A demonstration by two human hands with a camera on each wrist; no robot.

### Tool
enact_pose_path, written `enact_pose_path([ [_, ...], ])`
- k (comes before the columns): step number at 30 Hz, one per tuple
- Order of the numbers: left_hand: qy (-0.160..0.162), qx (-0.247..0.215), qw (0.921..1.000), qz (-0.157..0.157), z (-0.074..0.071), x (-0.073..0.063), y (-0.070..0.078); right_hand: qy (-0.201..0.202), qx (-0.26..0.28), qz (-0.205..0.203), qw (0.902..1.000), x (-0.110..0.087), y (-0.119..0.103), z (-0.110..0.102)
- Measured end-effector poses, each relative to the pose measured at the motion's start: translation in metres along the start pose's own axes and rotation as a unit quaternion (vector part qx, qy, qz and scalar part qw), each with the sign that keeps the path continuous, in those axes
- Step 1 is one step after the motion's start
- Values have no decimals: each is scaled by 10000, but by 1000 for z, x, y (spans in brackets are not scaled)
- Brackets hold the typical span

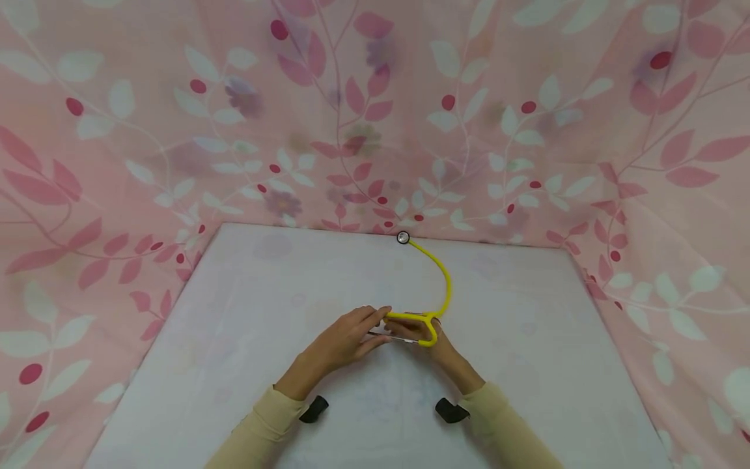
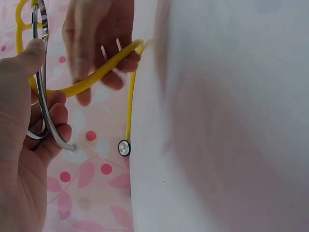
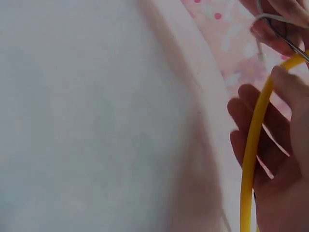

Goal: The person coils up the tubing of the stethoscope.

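A stethoscope with yellow tubing is held up over the table. My left hand grips its metal ear tubes, thumb on one side and curled fingers on the other. My right hand is beside the fork of the tubing, partly hidden behind it in the head view. In the right wrist view, the yellow tube runs across the palm of the right hand, whose fingers are loosely extended and whose thumb tip touches the tube. The round chest piece lies at the table's far edge.
A white-covered table spreads beneath both hands. Pink floral cloth hangs behind it and at both sides. Black devices sit by both wrists, beside the light sleeves.
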State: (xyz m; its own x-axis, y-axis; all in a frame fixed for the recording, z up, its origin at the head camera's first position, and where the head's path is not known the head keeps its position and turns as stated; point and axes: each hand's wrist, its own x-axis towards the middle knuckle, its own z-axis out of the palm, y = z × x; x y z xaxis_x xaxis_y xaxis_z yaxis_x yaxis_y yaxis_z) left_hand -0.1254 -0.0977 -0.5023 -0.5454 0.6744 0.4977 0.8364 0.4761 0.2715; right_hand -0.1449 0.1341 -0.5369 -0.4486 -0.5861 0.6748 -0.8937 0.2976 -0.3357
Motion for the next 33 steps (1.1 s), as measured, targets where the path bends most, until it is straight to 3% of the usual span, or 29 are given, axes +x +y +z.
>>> enact_pose_path([
  [2,15,4,9999,-172,-2,1,-2,5,-649,187,9977,-8,-1,4],
  [3,10,8,9997,-250,-2,1,-3,181,185,838,9961,-11,-8,4],
  [4,12,14,9995,-305,-3,1,-4,159,545,1310,9898,-14,-12,5],
  [7,5,50,9989,-456,-3,0,-8,-216,76,1740,9845,-23,-23,3],
  [11,58,122,9982,-581,-2,-2,-12,-532,-764,1690,9812,-27,-40,-6],
  [16,72,150,9969,-763,0,-4,-14,-873,-931,1821,9750,-20,-60,-25],
  [22,-41,-198,9928,-1184,2,-9,-20,-1424,-1380,2079,9578,-7,-82,-50],
  [26,-42,-597,9898,-1297,3,-10,-23,-1416,-1681,1831,9582,3,-91,-68],
  [33,-115,-511,9880,-1456,3,-12,-24,-1320,-1992,1191,9637,19,-97,-91],
])
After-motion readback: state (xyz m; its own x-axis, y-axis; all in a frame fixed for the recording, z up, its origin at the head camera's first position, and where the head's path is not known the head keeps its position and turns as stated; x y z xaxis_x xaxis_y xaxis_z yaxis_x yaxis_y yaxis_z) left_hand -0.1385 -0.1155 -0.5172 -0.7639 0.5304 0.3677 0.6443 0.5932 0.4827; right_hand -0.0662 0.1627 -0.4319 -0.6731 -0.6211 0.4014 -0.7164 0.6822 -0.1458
